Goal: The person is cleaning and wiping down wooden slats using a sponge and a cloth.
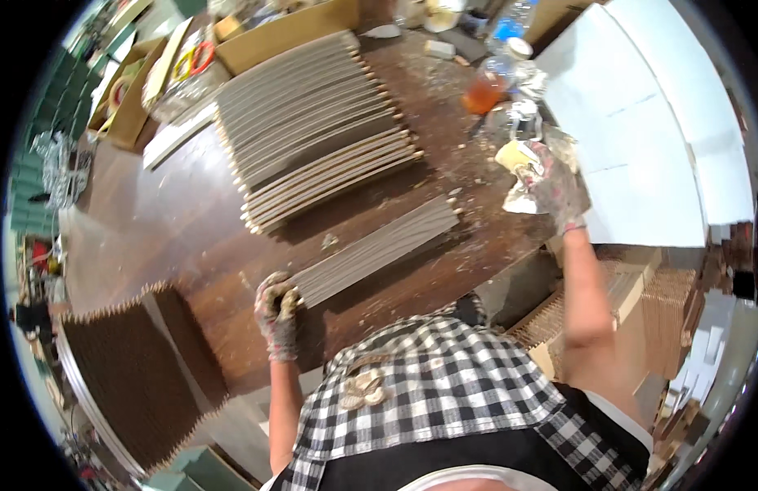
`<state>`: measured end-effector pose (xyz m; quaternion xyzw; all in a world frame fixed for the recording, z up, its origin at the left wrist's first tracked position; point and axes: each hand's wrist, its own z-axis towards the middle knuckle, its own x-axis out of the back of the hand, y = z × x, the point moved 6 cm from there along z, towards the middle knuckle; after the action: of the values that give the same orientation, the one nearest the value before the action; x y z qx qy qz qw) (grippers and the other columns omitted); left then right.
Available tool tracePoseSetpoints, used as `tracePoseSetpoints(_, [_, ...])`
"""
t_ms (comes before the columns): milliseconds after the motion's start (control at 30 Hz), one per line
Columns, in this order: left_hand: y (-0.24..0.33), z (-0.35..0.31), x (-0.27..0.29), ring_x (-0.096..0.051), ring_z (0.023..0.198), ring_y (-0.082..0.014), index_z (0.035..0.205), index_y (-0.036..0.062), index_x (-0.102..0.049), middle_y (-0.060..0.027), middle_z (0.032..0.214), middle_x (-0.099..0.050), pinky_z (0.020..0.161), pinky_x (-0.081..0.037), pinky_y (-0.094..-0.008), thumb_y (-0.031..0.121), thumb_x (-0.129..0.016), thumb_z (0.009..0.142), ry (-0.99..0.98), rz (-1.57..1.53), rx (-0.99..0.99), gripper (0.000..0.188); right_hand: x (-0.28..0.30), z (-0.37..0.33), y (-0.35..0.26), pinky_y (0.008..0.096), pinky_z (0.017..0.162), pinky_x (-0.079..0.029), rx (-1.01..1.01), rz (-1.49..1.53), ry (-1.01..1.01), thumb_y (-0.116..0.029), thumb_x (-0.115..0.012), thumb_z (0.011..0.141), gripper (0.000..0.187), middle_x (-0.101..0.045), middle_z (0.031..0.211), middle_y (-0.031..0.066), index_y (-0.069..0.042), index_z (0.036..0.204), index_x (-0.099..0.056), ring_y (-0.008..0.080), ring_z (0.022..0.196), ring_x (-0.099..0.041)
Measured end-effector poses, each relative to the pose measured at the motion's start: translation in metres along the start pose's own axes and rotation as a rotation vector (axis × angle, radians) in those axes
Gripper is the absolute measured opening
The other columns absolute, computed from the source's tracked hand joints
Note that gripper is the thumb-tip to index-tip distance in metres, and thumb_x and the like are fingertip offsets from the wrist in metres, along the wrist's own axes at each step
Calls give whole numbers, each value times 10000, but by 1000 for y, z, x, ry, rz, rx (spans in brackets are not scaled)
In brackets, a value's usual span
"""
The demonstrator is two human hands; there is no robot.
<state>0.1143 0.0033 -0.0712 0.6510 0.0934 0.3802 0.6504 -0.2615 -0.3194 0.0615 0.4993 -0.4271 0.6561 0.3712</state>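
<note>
A grey wood-grain slat (379,250) with small pegs at its far end lies aslant across the table before me. My left hand (278,307), in a stained knitted glove, is closed with fingers and thumb on the slat's near left end. Over at the right, my gloved right hand (559,192) is blurred, its fingers bent over a crumpled white and yellowish cloth (519,168). A clear container (510,121) stands just beyond the cloth. Behind the slat rests a large stack of similar grey slats (313,123), pegs sticking out along both sides.
Past my right hand stand a bottle of orange liquid (487,88) and a blue-labelled bottle (514,23). White panels (641,139) border the table's right side. Brown slats are stacked at the left (133,376) and lower right (665,315). Cardboard boxes (289,37) line the back.
</note>
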Motion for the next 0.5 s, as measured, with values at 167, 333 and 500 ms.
tracePoseSetpoints(167, [-10,-3,7,-585,1021,-264,882,1,-652,-144,1053,-643,923,-448,-372,34,-618,795,1,-30,13,99,-7,-41,104,362,922,-476,-248,197,507,-140,-682,819,482,-631,1131,180,-12,1254,-521,323,1047,-613])
tracePoseSetpoints(333, [-41,-4,6,-576,1009,-225,892,-6,-643,-134,1068,-619,898,-452,-330,46,-627,821,2,-150,133,90,5,-20,143,385,890,-483,-578,401,415,-216,-668,838,503,-648,1067,211,11,1251,-494,319,1001,-633])
tracePoseSetpoints(500, [-23,1,2,-577,963,-202,899,6,-643,-122,1076,-607,845,-473,-315,29,-613,836,-21,-106,18,74,-10,7,138,388,939,-459,-490,59,185,-267,-691,816,563,-622,1105,222,-8,1273,-490,354,1063,-594])
